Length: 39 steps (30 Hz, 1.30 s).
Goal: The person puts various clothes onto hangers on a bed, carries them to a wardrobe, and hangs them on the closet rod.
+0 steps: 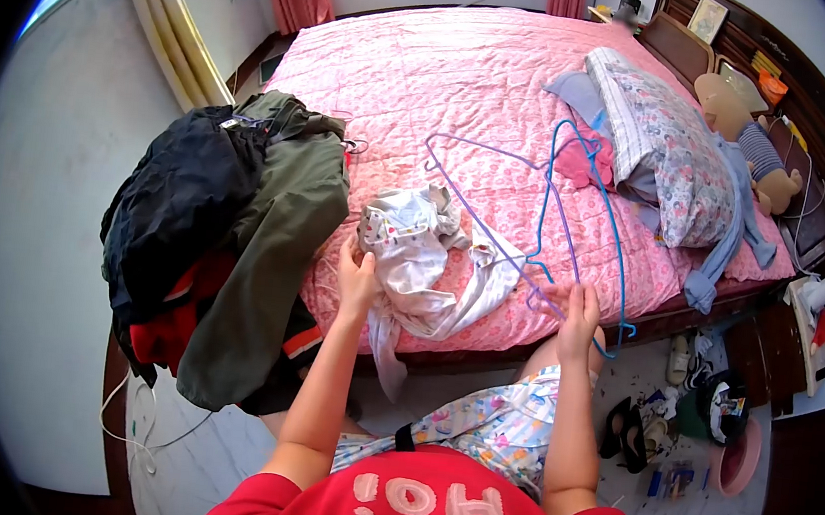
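Observation:
A crumpled white garment point(421, 269) with small coloured prints lies near the front edge of the bed. My left hand point(358, 274) is at its left side, thumb and fingers closed on the cloth edge. My right hand point(576, 313) is closed on a purple clothes hanger point(475, 141), tilted over the bed to the garment's right. A blue clothes hanger point(623, 244) overlaps it just beside the same hand; whether my fingers also grip the blue one I cannot tell. Part of the garment hangs over the bed edge.
Dark and olive clothes point(276, 213) are heaped on the left. The pink bed point(402, 65) carries a floral pillow point(679, 165) and a stuffed toy point(769, 164) at right. Shoes point(627, 431), a dark bin point(713, 410) and a pink basin point(739, 458) stand on the floor.

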Available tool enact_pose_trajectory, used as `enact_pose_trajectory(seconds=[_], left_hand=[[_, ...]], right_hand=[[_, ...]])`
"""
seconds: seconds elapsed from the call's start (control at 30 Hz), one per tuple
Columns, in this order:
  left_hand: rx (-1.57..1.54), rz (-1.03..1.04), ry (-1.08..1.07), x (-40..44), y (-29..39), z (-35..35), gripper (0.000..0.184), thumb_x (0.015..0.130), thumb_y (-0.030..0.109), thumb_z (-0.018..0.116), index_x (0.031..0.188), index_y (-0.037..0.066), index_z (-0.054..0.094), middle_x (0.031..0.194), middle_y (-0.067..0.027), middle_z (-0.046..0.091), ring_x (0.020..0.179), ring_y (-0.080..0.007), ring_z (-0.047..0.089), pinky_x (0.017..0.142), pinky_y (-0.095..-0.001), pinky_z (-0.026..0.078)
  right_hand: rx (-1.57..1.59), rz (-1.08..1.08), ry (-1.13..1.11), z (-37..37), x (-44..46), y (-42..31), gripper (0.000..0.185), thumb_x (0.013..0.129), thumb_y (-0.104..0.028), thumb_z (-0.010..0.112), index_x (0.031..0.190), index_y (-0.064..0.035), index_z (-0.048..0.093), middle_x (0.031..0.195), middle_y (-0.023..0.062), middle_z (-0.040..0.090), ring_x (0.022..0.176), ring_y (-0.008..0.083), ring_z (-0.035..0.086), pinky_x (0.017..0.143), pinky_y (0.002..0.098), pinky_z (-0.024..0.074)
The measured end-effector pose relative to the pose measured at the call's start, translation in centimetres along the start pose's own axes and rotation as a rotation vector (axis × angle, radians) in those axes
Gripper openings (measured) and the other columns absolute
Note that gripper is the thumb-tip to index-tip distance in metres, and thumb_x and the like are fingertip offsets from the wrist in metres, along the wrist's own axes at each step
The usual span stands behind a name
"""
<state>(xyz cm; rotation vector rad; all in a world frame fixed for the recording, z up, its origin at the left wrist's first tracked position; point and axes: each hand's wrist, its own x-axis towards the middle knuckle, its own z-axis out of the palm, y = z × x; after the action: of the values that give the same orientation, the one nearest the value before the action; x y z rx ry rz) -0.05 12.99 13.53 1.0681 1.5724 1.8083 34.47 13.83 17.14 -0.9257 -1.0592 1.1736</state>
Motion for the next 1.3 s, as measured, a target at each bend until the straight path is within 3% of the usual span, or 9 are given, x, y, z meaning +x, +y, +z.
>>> enact_pose_trajectory(seconds=[0.13,0.23,0.33,0.53,0.73,0.93,1.1,1.17,1.3], left_hand=[[0.228,-0.056,0.201,2.4,-5.5,-0.8,0.057,0.079,0.003,0.058,0.131,0.001,0.035,0.123,-0.0174,0.047,0.096,-0.0168,0.054,0.077,-0.0262,0.046],[-0.242,-0.389,0.19,2.4,-1.7,0.5,0.055,0.075,0.005,0.066,0.122,0.004,0.038,0.104,-0.011,0.053,0.077,-0.0163,0.056,0.062,-0.0273,0.047],[-0.462,-0.526,-0.09,2.9,-0.9,0.4,0.042,0.076,0.003,0.065,0.114,0.0,0.049,0.097,-0.0101,0.061,0.08,-0.0187,0.061,0.065,-0.0302,0.05],[-0.472,-0.679,-0.167,-0.3,-0.5,0.6,0.033,0.082,0.008,0.062,0.113,-0.001,0.053,0.102,-0.0118,0.063,0.086,-0.023,0.063,0.075,-0.0341,0.052],[-0.485,-0.581,-0.147,-1.6,4.2,0.8,0.029,0.082,0.009,0.062,0.109,0.003,0.052,0.096,-0.0077,0.063,0.077,-0.0175,0.063,0.067,-0.0303,0.052],[-0.56,-0.509,-0.227,-1.4,4.7,-0.1,0.039,0.081,0.011,0.062,0.116,0.0,0.05,0.105,-0.0107,0.062,0.093,-0.0219,0.062,0.08,-0.0351,0.05],[-0.662,-0.682,-0.348,-1.9,7.0,-0.3,0.043,0.082,0.014,0.061,0.12,0.001,0.048,0.109,-0.0109,0.06,0.098,-0.024,0.06,0.089,-0.037,0.047],[-0.591,-0.739,-0.381,-2.4,7.9,-0.7,0.042,0.082,0.013,0.062,0.12,0.002,0.049,0.107,-0.01,0.061,0.095,-0.021,0.061,0.087,-0.0357,0.048],[-0.38,-0.747,-0.593,-3.6,10.6,-1.3,0.035,0.084,0.007,0.06,0.117,0.001,0.051,0.104,-0.0081,0.061,0.092,-0.0175,0.061,0.084,-0.0321,0.049]], right_hand=[[0.122,0.02,0.082,-0.1,-2.9,0.5,0.024,0.099,-0.025,0.035,0.095,-0.0034,0.046,0.086,0.0158,0.063,0.077,0.0241,0.066,0.061,0.0342,0.0561],[0.24,0.076,0.136,-0.7,-1.1,1.9,0.023,0.099,-0.025,0.037,0.095,-0.0044,0.045,0.086,0.0161,0.063,0.076,0.0268,0.066,0.061,0.0362,0.0563],[0.361,0.168,0.138,-0.8,3.8,2.9,0.021,0.098,-0.024,0.039,0.097,-0.0051,0.047,0.084,0.0152,0.063,0.072,0.0284,0.066,0.06,0.0371,0.056],[0.64,0.47,0.103,0.4,12.1,8.4,0.02,0.096,-0.018,0.043,0.095,-0.0022,0.055,0.086,0.0118,0.064,0.074,0.0223,0.065,0.057,0.0286,0.0542],[0.931,0.876,-0.104,4.3,15.3,10.4,0.016,0.091,-0.004,0.044,0.096,0.0027,0.058,0.08,0.0114,0.062,0.06,0.0117,0.057,0.042,0.0157,0.0435],[0.818,0.731,-0.134,8.6,15.3,8.3,0.018,0.093,-0.012,0.042,0.094,0.0001,0.056,0.082,0.0125,0.063,0.068,0.0174,0.063,0.045,0.0196,0.0462],[0.558,0.366,-0.125,7.9,6.9,1.9,0.019,0.095,-0.022,0.043,0.095,-0.0057,0.052,0.087,0.0155,0.064,0.079,0.0232,0.064,0.064,0.0318,0.0521],[0.526,0.241,-0.163,6.2,3.3,1.3,0.016,0.095,-0.021,0.043,0.094,-0.0073,0.05,0.094,0.0193,0.064,0.093,0.0265,0.062,0.084,0.0394,0.048],[0.445,0.212,-0.112,4.5,-3.3,-2.4,0.012,0.094,-0.019,0.041,0.093,-0.0074,0.046,0.099,0.0215,0.063,0.1,0.0276,0.06,0.091,0.0404,0.0439]])
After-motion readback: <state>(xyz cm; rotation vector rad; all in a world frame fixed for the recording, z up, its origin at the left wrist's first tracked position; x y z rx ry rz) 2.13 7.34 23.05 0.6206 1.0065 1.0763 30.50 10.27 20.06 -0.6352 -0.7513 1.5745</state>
